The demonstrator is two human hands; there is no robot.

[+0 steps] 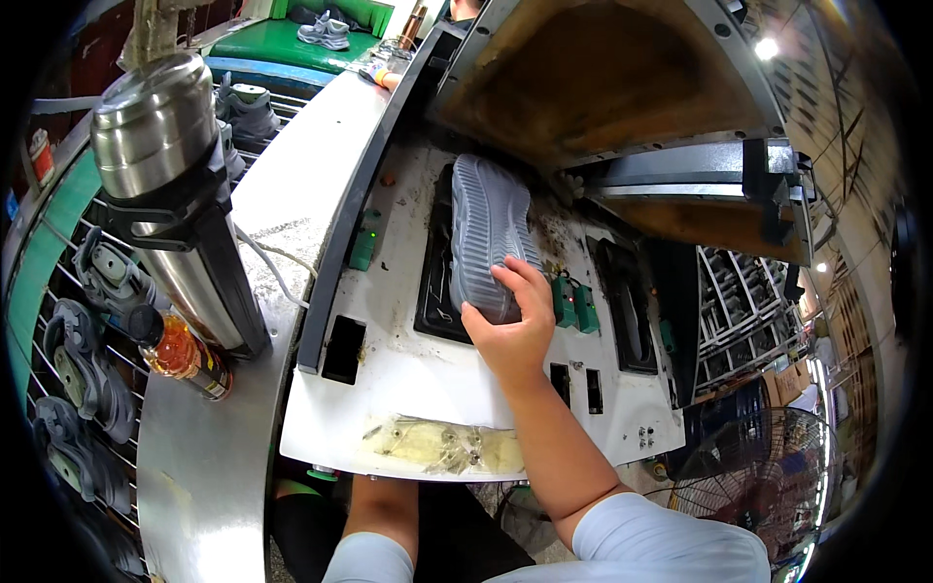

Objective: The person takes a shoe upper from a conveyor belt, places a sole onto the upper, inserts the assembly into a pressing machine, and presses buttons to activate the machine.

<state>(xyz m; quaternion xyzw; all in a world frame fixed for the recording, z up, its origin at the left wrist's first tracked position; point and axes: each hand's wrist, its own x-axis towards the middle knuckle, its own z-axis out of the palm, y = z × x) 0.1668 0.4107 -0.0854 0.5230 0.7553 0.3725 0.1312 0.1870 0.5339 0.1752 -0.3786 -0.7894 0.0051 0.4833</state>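
Observation:
My right hand point(517, 323) is closed on the heel end of a grey shoe point(491, 228), its ribbed sole turned up. The thumb lies on one side and the fingers on the other. The shoe sits over a black recessed mould point(434, 291) in the white machine panel point(408, 374). To the right, a second black recess point(625, 311) holds no shoe that I can see. My left forearm point(382, 510) goes under the panel's front edge, which hides the left hand. A raised lid with a brown-stained inner face point(612, 78) hangs above the shoe.
Left of the panel, a steel thermos point(165, 194) and a bottle of reddish liquid point(185, 358) stand on a metal ledge point(209, 466). Grey shoes point(83, 369) line a rack farther left. A large fan point(753, 476) stands at the right. Another person's hand point(381, 75) shows at the back.

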